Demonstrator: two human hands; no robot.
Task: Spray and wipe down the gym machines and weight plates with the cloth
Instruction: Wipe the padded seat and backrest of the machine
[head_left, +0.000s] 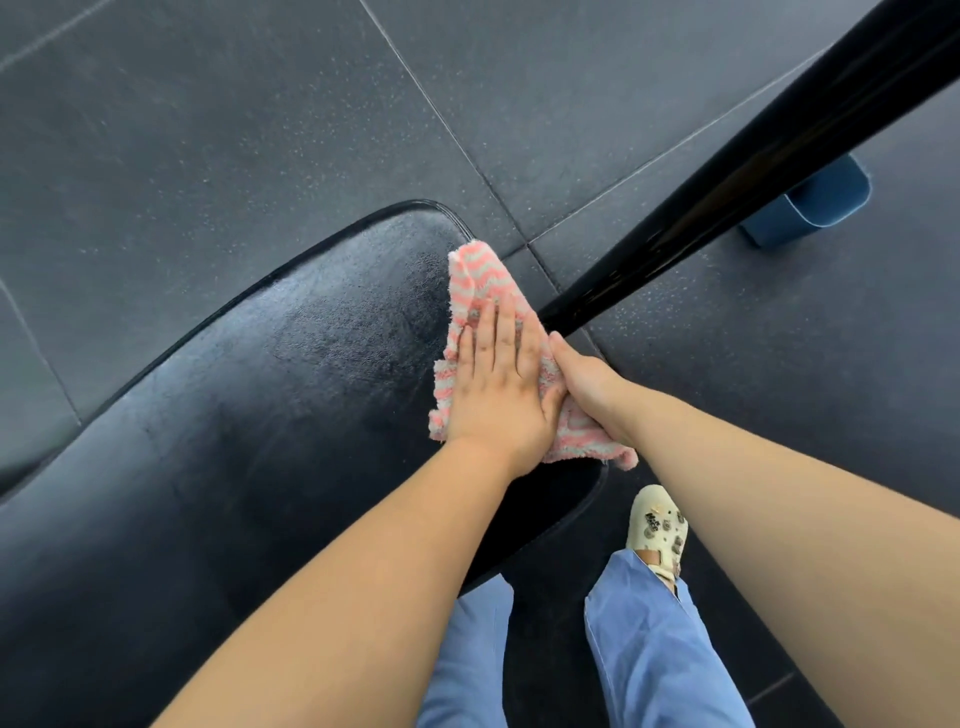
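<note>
- Padded bench seat (291, 374), black vinyl, is lying across the left and centre of the view on the rubber tile floor (208, 130); its upper surface is showing a sheen that may be spray, though I cannot tell for certain.
- Left hand (498, 384) is pressing flat on the cloth (480, 275), fingers straight and together, holding nothing in a curl.
- Cloth, pink-and-white striped terry, is lying at the pad's right-hand end, partly bunched and overhanging the edge nearest the person.
- Right hand (587, 382) is touching the left hand's thumb side and appears to be gripping the cloth's right edge; its fingertips are hidden, so the hold is a judgement.
- Black frame tube (769, 150) is running diagonally to the upper right; a blue bin (810, 208) is standing behind it.
- Step in hand, judged: wiping the pad. Doing it well is calling for a flat palm, overlapping strokes along the pad, and working into the rim seam.
- Count: one cloth, one pad, one tube, one bin, two hands, one shoe (658, 525) visible. No spray bottle in view.
</note>
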